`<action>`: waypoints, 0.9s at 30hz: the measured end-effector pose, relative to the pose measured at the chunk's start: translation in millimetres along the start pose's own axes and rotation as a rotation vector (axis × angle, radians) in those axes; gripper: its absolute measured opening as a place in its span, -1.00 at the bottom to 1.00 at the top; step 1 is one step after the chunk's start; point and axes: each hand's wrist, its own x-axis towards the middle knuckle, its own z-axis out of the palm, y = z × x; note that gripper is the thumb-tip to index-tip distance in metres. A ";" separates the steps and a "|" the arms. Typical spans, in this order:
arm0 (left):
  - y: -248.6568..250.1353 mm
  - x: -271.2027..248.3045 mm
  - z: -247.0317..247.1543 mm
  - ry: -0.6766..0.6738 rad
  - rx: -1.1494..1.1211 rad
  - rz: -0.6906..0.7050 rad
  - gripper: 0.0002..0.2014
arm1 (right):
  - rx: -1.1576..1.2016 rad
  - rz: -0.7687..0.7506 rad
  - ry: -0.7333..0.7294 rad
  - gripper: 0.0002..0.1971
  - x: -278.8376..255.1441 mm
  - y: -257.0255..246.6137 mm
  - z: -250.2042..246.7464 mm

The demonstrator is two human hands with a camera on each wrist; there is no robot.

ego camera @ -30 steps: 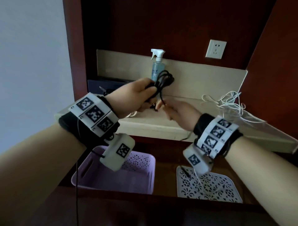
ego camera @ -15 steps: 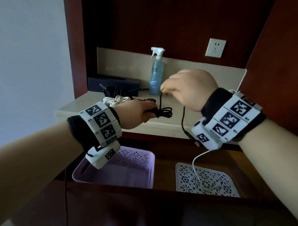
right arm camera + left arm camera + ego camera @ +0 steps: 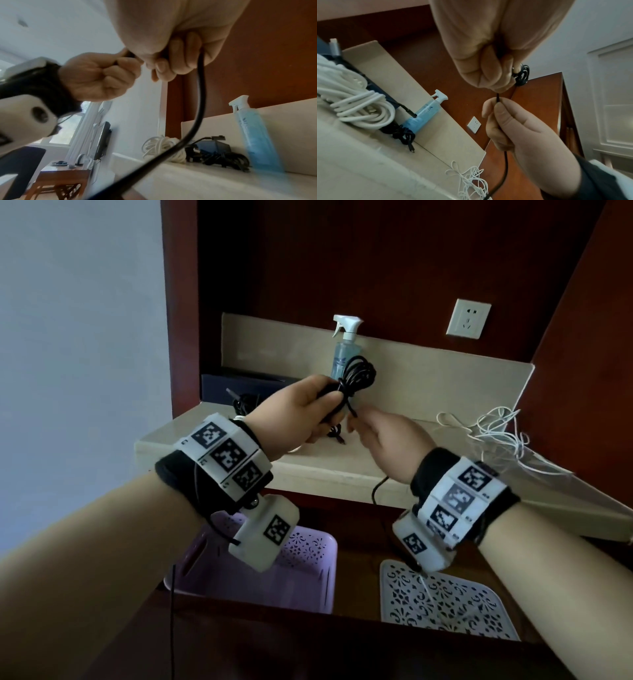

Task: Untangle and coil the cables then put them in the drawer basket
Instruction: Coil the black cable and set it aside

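My left hand (image 3: 310, 409) grips a small coil of black cable (image 3: 359, 375) held up in front of the spray bottle. The coil's loops stick out above the fist (image 3: 521, 75). My right hand (image 3: 380, 429) pinches the same cable's loose strand (image 3: 498, 99) just below the left fist, and the rest hangs down past the wrist (image 3: 199, 94). On the shelf (image 3: 342, 470) lie a thick white coiled cable (image 3: 359, 106), a black cable heap (image 3: 223, 158) and a tangle of thin white cable (image 3: 496, 429). A lilac basket (image 3: 308, 583) sits in the drawer below.
A blue spray bottle (image 3: 346, 350) stands at the shelf's back wall, beside a dark box (image 3: 239, 385). A wall socket (image 3: 467, 318) is mounted upper right. A white perforated basket (image 3: 445, 604) lies in the drawer, right of the lilac one.
The left hand has risen again with the black coil. The right hand came down from above the coil and now pinches the strand just beside the left fist.
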 end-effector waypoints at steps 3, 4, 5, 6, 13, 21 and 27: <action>-7.6 4.7 2.1 0.071 0.057 -0.051 -0.79 | -0.102 -0.015 -0.033 -0.70 -5.0 -6.0 7.5; -9.3 6.2 2.3 0.096 0.111 -0.063 -0.77 | -0.150 -0.019 -0.039 -0.68 -6.0 -5.3 6.4; -10.5 7.6 2.3 0.118 0.183 -0.071 -0.77 | -0.196 -0.027 -0.041 -0.67 -7.4 -4.6 3.5; -12.1 8.8 2.1 0.129 0.257 -0.074 -0.77 | -0.233 -0.034 -0.040 -0.67 -9.5 -4.1 -0.5; -20.6 9.9 3.8 0.010 0.528 -0.071 -0.76 | -0.452 -0.272 0.073 -0.68 -13.2 -2.7 -21.9; -5.3 -3.3 5.8 -0.334 0.746 0.013 -0.90 | -0.600 -0.361 -0.081 -0.76 -3.0 -22.8 -58.3; -0.7 -17.9 6.2 -0.414 0.440 -0.002 -0.85 | -0.205 -0.237 -0.026 -0.84 9.9 0.6 -63.3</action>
